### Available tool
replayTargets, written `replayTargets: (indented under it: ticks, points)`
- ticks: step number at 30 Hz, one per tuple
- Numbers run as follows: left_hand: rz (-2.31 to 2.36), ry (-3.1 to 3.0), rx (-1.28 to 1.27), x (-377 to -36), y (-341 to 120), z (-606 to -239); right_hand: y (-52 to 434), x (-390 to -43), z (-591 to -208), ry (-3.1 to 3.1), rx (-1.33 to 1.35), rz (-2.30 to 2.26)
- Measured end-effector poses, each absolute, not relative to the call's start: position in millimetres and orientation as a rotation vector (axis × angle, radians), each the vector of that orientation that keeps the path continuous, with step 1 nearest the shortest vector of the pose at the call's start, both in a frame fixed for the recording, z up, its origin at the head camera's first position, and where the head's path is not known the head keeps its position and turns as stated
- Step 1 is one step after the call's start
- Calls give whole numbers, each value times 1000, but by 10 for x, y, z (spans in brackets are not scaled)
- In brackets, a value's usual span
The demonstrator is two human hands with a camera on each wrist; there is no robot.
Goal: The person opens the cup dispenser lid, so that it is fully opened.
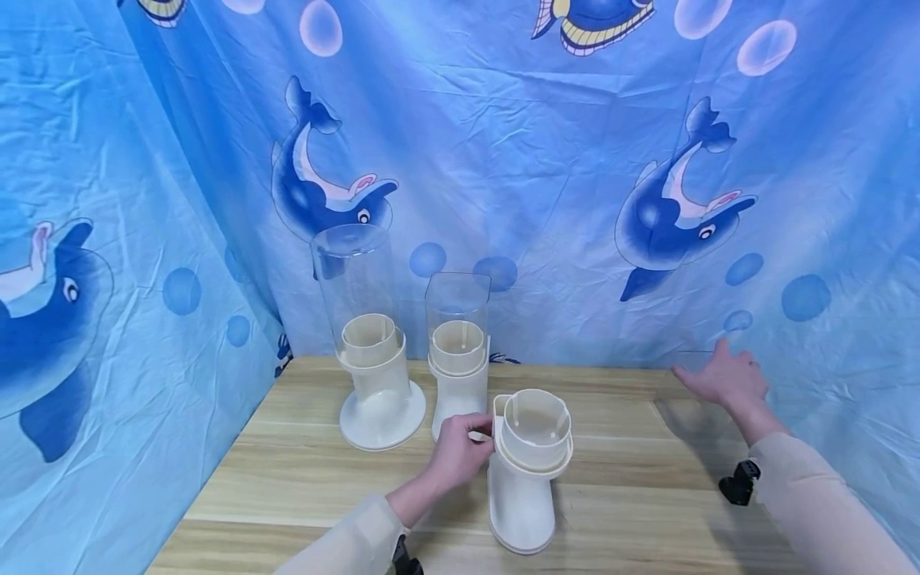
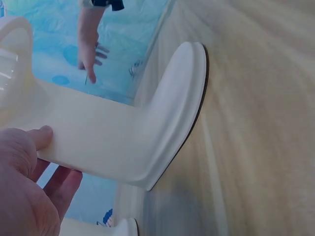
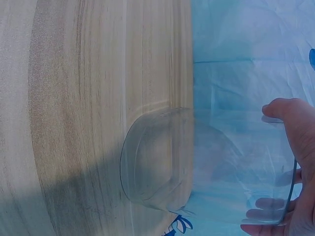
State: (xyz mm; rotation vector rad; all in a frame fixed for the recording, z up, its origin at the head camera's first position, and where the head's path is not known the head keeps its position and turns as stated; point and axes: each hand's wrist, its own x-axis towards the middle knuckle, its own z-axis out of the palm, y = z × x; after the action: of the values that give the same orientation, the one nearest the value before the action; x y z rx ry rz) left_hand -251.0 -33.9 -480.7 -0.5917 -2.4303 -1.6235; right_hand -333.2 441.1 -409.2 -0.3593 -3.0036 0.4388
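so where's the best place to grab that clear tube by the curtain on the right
Probably around the open rim of the clear tube, coming from the curtain side where the right hand already wraps it. It lies on its side on the wooden table, closed end toward the table middle, so thumb above and fingers below span it. The wall looks smooth; grip firmly.

Cream long sleeves (image 1: pixel 812 487), black wrist mounts (image 1: pixel 740 481)

A cream plastic stand (image 1: pixel 528 471) stood upright on the wooden surface (image 1: pixel 632 511), with a wide round cup on top and a flat foot at the bottom. A clear plastic tube (image 3: pixel 197 164) lay near the blue cloth at the surface's back edge.
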Motion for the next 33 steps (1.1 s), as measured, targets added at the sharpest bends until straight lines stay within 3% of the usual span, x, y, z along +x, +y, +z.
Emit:
replayTargets:
  ticks: [33]
  points:
    - [-1841,-2060,-73,-2976,220,-4947,4406,-3356,-4132,-2996,-358,413]
